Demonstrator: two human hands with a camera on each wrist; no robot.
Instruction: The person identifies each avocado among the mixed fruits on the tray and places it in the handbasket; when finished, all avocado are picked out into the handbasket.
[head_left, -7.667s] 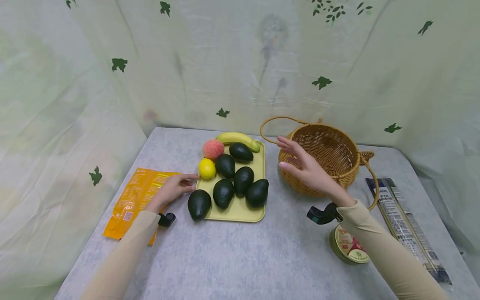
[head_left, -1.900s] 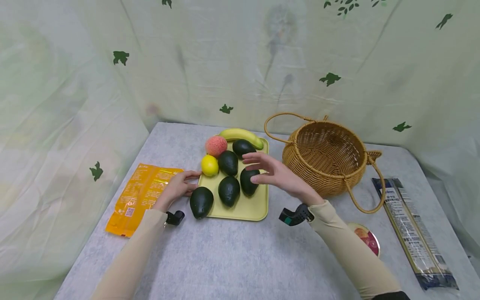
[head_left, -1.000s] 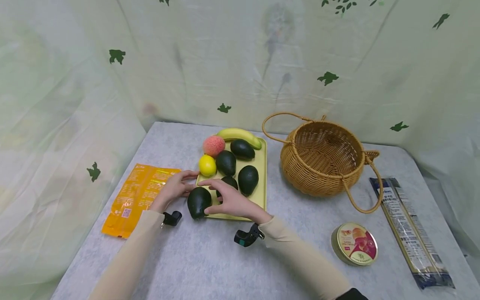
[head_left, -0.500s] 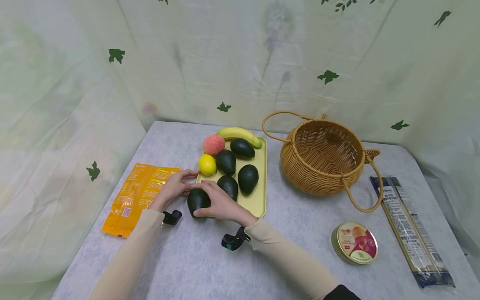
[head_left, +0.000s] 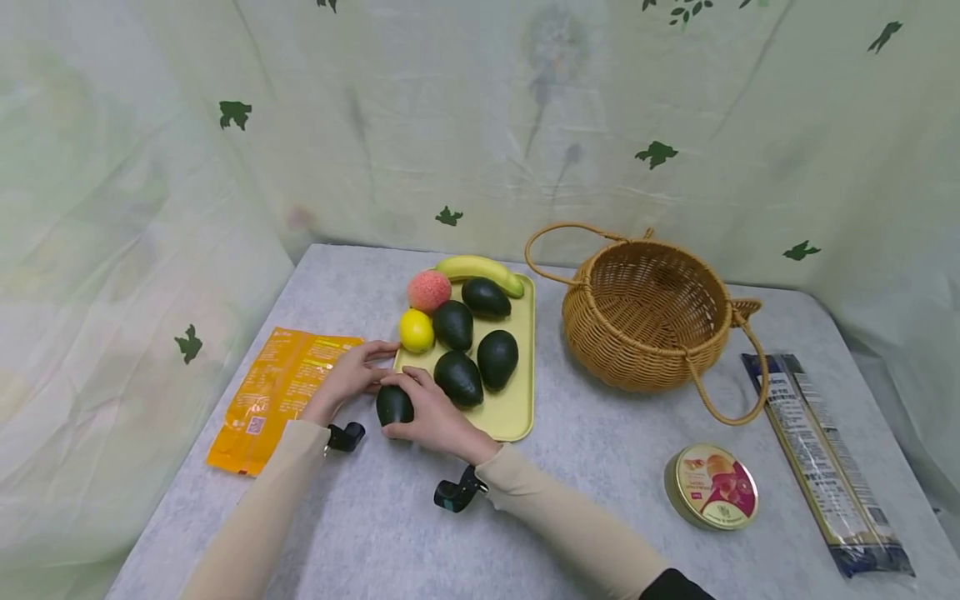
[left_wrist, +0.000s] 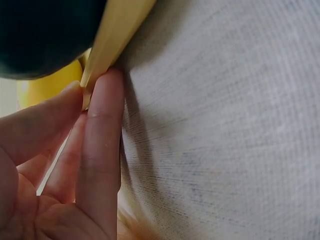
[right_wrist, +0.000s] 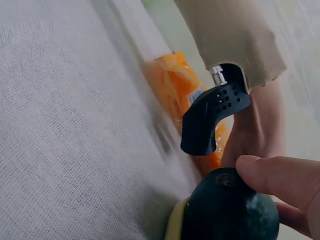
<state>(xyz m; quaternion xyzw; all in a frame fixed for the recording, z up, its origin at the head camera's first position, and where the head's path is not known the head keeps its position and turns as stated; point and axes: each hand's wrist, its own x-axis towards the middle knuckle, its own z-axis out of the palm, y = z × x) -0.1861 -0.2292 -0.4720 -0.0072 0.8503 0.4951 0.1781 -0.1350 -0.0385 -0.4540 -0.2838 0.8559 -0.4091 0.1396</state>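
Observation:
My left hand [head_left: 347,379] is at the left edge of the yellow tray [head_left: 504,427]; in the left wrist view its thumb [left_wrist: 47,117] and fingers pinch the rim. At the tray's front left corner, my right hand [head_left: 438,421] grips a dark green avocado [head_left: 393,406], with the thumb [right_wrist: 280,177] seen across it in the right wrist view. Several other avocados lie on the tray, the nearest [head_left: 459,379] just behind my right hand. A yellow lemon [head_left: 416,331], a pink-red round fruit [head_left: 429,291] and a banana [head_left: 480,272] sit along the tray's left and far sides.
A wicker basket [head_left: 626,358] with looped handles stands right of the tray. In front of it is a round tin [head_left: 712,487], and a long clear-and-blue packet [head_left: 825,467] lies far right. An orange pouch [head_left: 281,392] lies left, partly behind my left hand.
My right hand has moved left from beside the basket and now holds the front left avocado. One avocado at the tray's right side is gone from there. The left hand stays at the rim.

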